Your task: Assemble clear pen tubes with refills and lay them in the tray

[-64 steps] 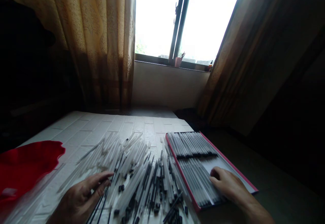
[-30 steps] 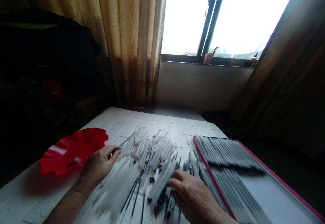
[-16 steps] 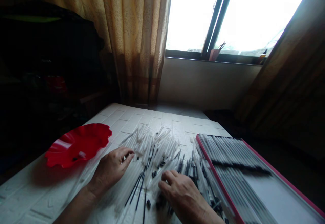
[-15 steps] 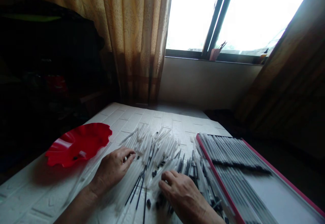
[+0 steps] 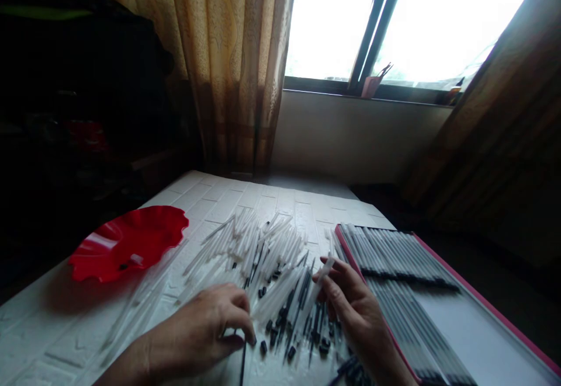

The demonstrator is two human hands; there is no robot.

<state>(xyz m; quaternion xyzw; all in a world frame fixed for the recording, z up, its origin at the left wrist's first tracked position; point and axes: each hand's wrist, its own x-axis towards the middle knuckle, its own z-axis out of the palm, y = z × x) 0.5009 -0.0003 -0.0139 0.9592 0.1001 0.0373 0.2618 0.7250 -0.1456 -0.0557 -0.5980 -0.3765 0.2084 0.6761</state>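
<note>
My right hand pinches a translucent white pen barrel between thumb and fingers, tilted up above the pile. My left hand is lower on the table, fingertips curled down and brought together around the upper end of a thin black pen refill. Between the hands spreads a loose pile of clear pen barrels, mixed with black refills and small black caps. Beyond my left hand lie several long clear strips.
A red wavy-edged dish with small bits inside stands on the left of the white brick-patterned table. At right, a pink-edged tray holds rows of pens with black caps. Curtains and a window are behind.
My right hand has risen and turned to the right, with a pen barrel now in its fingers. My left hand has come down and right, from the barrels to a black refill.
</note>
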